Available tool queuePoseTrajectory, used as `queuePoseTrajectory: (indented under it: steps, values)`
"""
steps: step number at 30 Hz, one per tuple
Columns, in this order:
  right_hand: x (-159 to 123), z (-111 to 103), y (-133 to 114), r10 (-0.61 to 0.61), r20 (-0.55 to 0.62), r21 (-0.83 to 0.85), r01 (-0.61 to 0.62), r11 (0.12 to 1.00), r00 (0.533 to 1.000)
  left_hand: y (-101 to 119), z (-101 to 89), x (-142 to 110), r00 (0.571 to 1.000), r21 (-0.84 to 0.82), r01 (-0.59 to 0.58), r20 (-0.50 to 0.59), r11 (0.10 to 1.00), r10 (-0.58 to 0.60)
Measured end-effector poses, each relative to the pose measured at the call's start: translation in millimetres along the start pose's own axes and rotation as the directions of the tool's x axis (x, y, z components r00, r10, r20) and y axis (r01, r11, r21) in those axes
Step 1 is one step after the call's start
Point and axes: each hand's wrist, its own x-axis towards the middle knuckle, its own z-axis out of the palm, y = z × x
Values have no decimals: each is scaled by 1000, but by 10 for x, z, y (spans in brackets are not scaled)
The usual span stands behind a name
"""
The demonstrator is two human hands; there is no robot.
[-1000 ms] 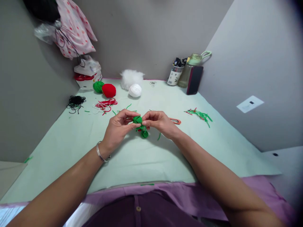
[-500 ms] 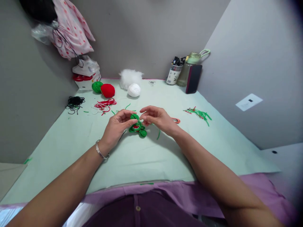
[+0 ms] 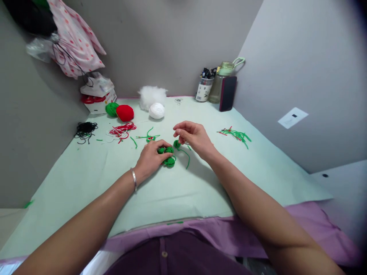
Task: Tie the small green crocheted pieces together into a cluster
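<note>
My left hand (image 3: pixel 153 156) is closed around a green crocheted piece (image 3: pixel 169 162) with several small round parts, low over the table. Most of it is hidden behind the fingers and thumb. To the right, my right hand (image 3: pixel 193 138) is raised, thumb and fingertips bent together; whatever they pinch is too small to make out. Just below those fingertips is a small green ball (image 3: pixel 177 144). A loose green yarn tail (image 3: pixel 187 158) curves down beside it. Behind my left hand lies another small green piece (image 3: pixel 150 139) with red in it and yarn ends.
At the back stand red yarn (image 3: pixel 125 113), green yarn (image 3: pixel 111 109), white yarn (image 3: pixel 156 111) and fluffy stuffing (image 3: pixel 151 97). Scraps lie left: black yarn (image 3: pixel 85 131), red-and-white strands (image 3: pixel 123 131). Green trimmings (image 3: pixel 236 134), a phone (image 3: pixel 228 94), bottle (image 3: pixel 216 88) and pen cup (image 3: pixel 204 88) are right.
My left hand has moved right and lower, turning the green piece so its red middle is mostly hidden. My right hand has lifted slightly, showing the small green ball. The view has shifted.
</note>
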Motion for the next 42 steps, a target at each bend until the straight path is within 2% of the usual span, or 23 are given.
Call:
queuePoseTrajectory:
  steps: [3, 6, 9, 11, 15, 21, 23, 25, 26, 27, 28, 29, 32, 36, 39, 42]
  values:
    - [15, -29, 2, 6, -27, -47, -7, 999, 1000, -39, 33, -27, 996, 255, -82, -3, 963, 86]
    - [30, -76, 40, 21, -17, -229, -25, 973, 1000, -30, 65, -92, 987, 375, -160, 50, 913, 153]
    - [32, -130, 84, 66, 65, -486, -27, 874, 996, -35, 69, -117, 986, 361, -167, 71, 917, 151]
    - [29, -158, 102, 111, 126, -551, -24, 834, 986, -55, 43, -96, 994, 258, -108, 43, 960, 100]
    - [17, -158, 128, 138, 293, -393, -12, 919, 946, -74, -36, -49, 999, 63, 11, 31, 998, -13]
    - [-48, 18, 167, 58, 287, -343, 46, 938, 956, -2, -108, -95, 997, -5, 47, 67, 999, -47]
    - [-37, 69, 165, 23, 226, -302, 47, 952, 974, 21, -130, -121, 992, -8, 91, 92, 996, -90]
    - [13, 62, 156, -3, 113, -195, 25, 980, 994, 43, -150, -143, 988, 7, 112, 104, 994, -112]
    - [47, 32, 150, 11, 34, -102, -7, 995, 999, 55, -157, -152, 987, 16, 115, 110, 993, -116]
    - [81, -10, 144, 26, -96, 10, -25, 1000, 995, 68, -163, -159, 985, 20, 121, 121, 992, -123]
    - [110, -60, 138, 66, -175, 106, -47, 993, 982, 81, -167, -164, 982, 20, 130, 138, 991, -131]
    - [129, -109, 131, 109, -176, 172, -79, 982, 978, 92, -170, -167, 978, 18, 139, 157, 990, -140]
    - [123, -190, 111, 202, 9, 323, -194, 926, 979, 108, -182, -162, 969, 7, 140, 206, 990, -139]
    - [64, -111, 77, 225, 249, 451, -318, 834, 942, 94, -206, -141, 973, -3, 89, 215, 996, -86]
    - [38, -27, 62, 215, 318, 455, -347, 820, 924, 95, -214, -138, 969, 23, 82, 233, 996, -85]
    - [19, 19, 65, 182, 315, 422, -309, 852, 932, 102, -204, -150, 964, 12, 114, 239, 993, -114]
